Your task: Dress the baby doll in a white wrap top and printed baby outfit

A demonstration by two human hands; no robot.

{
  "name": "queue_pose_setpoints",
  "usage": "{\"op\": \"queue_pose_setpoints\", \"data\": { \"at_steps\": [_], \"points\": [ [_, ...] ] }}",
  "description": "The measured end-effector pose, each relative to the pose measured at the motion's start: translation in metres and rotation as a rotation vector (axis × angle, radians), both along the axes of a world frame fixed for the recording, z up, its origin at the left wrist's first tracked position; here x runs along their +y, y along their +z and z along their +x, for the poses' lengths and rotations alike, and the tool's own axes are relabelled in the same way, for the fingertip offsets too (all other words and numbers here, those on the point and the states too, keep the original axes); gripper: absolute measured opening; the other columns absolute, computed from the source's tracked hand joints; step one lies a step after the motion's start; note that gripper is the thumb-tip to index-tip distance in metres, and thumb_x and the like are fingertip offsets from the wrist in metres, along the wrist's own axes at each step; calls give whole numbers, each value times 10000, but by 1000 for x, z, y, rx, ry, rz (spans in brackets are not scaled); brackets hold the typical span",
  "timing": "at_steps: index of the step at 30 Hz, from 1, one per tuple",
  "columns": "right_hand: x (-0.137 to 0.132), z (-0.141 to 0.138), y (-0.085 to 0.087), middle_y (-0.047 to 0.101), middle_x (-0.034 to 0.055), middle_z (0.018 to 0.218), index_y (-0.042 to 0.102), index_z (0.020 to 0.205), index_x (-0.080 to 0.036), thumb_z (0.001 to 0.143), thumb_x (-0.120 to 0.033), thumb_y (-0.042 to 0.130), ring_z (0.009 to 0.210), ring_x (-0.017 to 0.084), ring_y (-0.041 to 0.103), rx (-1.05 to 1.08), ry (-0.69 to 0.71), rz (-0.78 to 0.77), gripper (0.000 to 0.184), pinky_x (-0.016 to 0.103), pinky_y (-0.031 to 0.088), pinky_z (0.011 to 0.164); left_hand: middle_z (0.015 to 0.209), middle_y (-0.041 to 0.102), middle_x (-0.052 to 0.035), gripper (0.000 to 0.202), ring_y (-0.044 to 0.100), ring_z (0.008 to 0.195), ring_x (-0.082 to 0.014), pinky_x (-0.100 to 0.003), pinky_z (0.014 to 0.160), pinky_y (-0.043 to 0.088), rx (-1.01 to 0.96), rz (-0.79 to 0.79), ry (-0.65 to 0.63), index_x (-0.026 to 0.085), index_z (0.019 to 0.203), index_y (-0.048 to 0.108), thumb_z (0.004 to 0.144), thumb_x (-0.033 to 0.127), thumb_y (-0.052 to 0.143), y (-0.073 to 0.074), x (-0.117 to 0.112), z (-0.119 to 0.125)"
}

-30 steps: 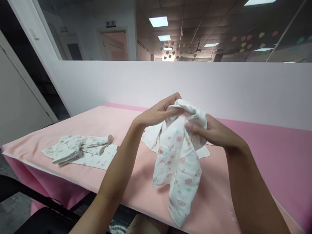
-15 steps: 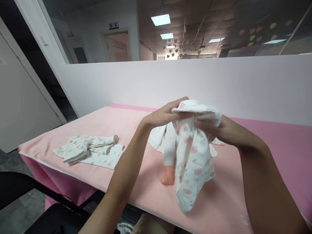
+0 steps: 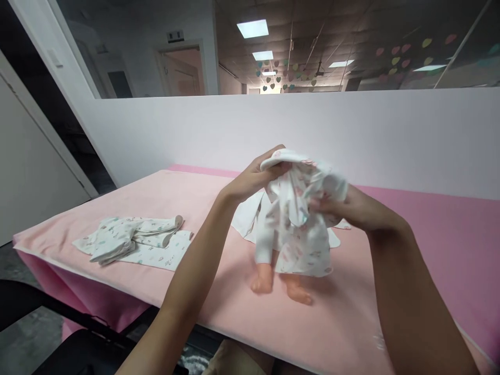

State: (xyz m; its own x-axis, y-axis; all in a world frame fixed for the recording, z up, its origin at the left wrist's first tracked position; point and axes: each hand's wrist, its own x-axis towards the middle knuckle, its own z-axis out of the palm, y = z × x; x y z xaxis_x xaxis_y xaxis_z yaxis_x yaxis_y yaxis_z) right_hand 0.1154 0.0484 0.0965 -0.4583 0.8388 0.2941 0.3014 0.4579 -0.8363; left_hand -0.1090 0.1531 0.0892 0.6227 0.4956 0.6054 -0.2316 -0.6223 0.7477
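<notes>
A white baby garment with a pink print (image 3: 302,252) hangs bunched between my two hands above the table. My left hand (image 3: 261,173) is closed on its upper left edge, with the thumb beneath the cloth. On the other side my right hand (image 3: 349,207) grips the gathered fabric, its fingertips partly inside the folds. Behind and below the garment lies a baby doll; a white-covered leg (image 3: 264,245) and two bare feet (image 3: 262,281) show, while its head and most of its body are hidden. White cloth (image 3: 244,219) lies beside the doll's leg.
Folded white printed baby clothes (image 3: 135,239) lie on the left of the pink-covered table (image 3: 222,317). A white wall with a window (image 3: 187,125) rises behind the table. A black chair (image 3: 78,333) stands at the lower left.
The garment's long hanging part has been gathered upward and now ends higher. The doll's second foot has come into view. Both hands still hold the cloth, and the view has shifted slightly.
</notes>
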Motion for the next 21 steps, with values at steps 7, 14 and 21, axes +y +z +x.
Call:
{"op": "queue_pose_setpoints", "data": {
  "at_steps": [7,14,21],
  "points": [
    [-3,1,-2,780,55,1003,754,1232,-260,890,-585,794,1004,308,732,19,-21,50,473,403,617,836,923,713,-59,543,688,902,-217,-321,782,540,75,-73,-63,191,1019,712,869,713,732,-2,-8,4],
    [1,8,-5,775,52,905,752,1250,-258,902,-610,771,922,309,743,80,-27,-18,496,366,604,696,970,730,-65,493,705,933,-228,-330,805,565,48,-78,-96,198,979,718,817,652,822,-7,6,-1],
    [-11,-3,5,788,54,1145,754,1292,-256,846,-452,859,1087,293,737,-170,172,-138,498,374,622,886,868,723,-61,515,714,840,-213,-318,756,584,109,-93,-96,201,990,724,902,709,695,-11,-2,3]
  ]
}}
